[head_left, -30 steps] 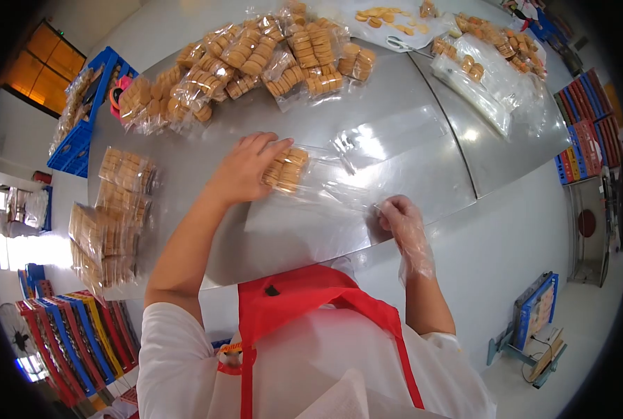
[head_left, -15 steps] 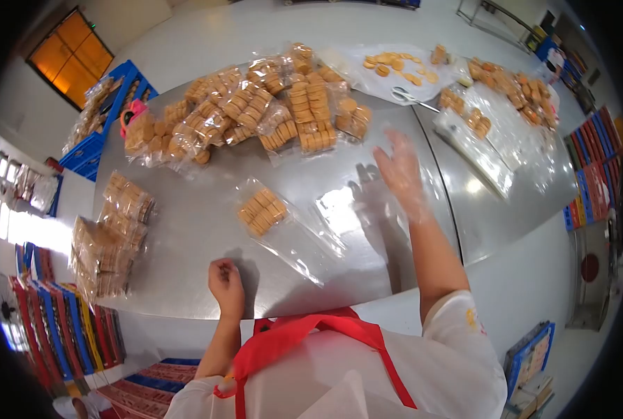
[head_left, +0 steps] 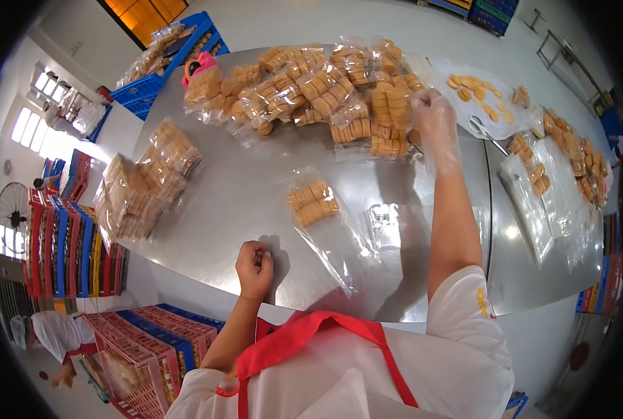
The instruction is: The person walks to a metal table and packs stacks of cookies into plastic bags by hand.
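My left hand (head_left: 255, 269), bare and curled closed, rests near the front edge of the metal table (head_left: 235, 209); whether it holds anything is hidden. My right hand (head_left: 435, 126), in a clear plastic glove, is closed at the right end of the heap of bagged biscuits (head_left: 325, 87). Its fingertips are beside a bag, and what they grip cannot be made out. Between my hands lies one clear bag of biscuits (head_left: 313, 202), its long empty end pointing toward me. Flat clear plastic (head_left: 385, 223) lies right of it.
Stacked biscuit bags (head_left: 140, 188) stand at the left. Scissors (head_left: 486, 133), loose biscuits (head_left: 475, 87), empty plastic bags (head_left: 535, 195) and more biscuits (head_left: 580, 157) are at the right. Crates (head_left: 137, 349) and a person (head_left: 60, 335) are at the lower left.
My right hand left the bag's open end and moved forward to the heap. My left hand let go of the biscuit bag and drew back to the front edge. The view has turned.
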The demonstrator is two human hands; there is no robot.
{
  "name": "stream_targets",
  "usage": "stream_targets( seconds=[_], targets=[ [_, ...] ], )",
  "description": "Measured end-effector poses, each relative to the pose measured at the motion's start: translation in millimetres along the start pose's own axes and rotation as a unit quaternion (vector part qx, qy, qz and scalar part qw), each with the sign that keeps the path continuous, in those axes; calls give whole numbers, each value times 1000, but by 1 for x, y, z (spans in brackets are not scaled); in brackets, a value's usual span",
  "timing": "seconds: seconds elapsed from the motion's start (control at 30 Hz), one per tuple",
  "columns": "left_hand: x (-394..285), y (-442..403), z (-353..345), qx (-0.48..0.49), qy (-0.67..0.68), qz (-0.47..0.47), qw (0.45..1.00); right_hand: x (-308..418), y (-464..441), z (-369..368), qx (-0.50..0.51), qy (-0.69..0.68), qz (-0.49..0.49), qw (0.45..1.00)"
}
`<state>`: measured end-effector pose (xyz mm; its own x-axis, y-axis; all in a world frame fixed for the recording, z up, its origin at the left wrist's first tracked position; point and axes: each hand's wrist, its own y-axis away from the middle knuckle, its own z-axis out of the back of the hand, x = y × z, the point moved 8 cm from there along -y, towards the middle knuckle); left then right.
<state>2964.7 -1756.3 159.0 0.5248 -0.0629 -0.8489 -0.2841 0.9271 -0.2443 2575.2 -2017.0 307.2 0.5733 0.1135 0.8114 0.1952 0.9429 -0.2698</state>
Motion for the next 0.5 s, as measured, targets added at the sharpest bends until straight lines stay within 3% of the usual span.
stream_targets(
  seconds=[0.03,0.07,0.13,0.2,0.27,0.33,0.43,0.5],
  targets=[
    [-3,-1,0,9,-6,-13,1000,30,13,3,-4,5,58,998],
    [-2,-1,2,7,5,-9,1000,67,27,8,-47,56,204,976],
    [2,1,2,6,33,-1,999,128,74,10,-132,155,477,855],
    [-24,-4,4,-6,19,-19,1000,157,90,-8,-43,389,446,805],
    [-59,-13,9,2,17,-68,998,163,106,-7,5,405,424,810],
    [-104,-24,11,30,35,-98,994,173,118,2,32,206,448,869],
    [-182,-34,26,99,15,-138,985,207,176,-9,120,73,536,832],
    [-195,-35,25,193,76,-79,975,212,206,-20,169,7,513,842]
  ],
)
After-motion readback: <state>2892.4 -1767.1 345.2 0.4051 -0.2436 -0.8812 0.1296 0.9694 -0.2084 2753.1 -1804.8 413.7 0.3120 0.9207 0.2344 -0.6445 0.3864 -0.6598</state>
